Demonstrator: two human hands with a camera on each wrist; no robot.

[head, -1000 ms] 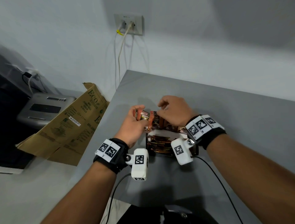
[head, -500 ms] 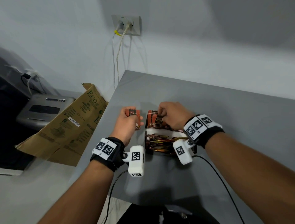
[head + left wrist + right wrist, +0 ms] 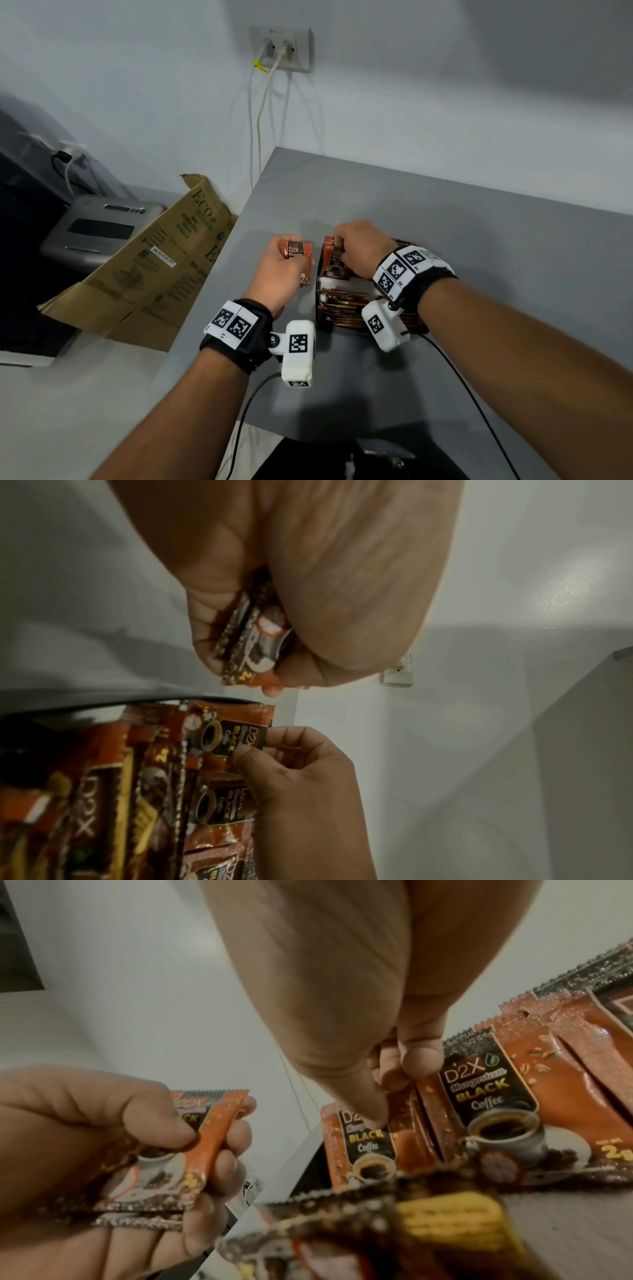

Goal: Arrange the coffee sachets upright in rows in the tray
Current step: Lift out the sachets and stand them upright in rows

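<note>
A dark tray [image 3: 320,310] sits mid-table. Orange-brown coffee sachets stand upright in its back part, and others lie flat in its front part [image 3: 342,305]. My right hand [image 3: 342,246] is over the tray's back left corner and pinches the top of an upright sachet [image 3: 333,260] between thumb and fingers [image 3: 419,1061]. Just left of the tray and clear of it, my left hand [image 3: 286,260] grips a small bunch of sachets [image 3: 296,249] upright. The right wrist view also shows the bunch [image 3: 202,1139].
The grey table's left edge [image 3: 219,274] runs close beside my left hand. Past it lie a flattened cardboard box [image 3: 144,274] and a grey printer [image 3: 99,229]. Cables hang from a wall socket [image 3: 281,48] behind the table. Wrist-camera cables trail toward my body.
My left hand has drawn its bunch of sachets left, away from the tray. My right hand has come down onto the tray's back left corner with a sachet pinched.
</note>
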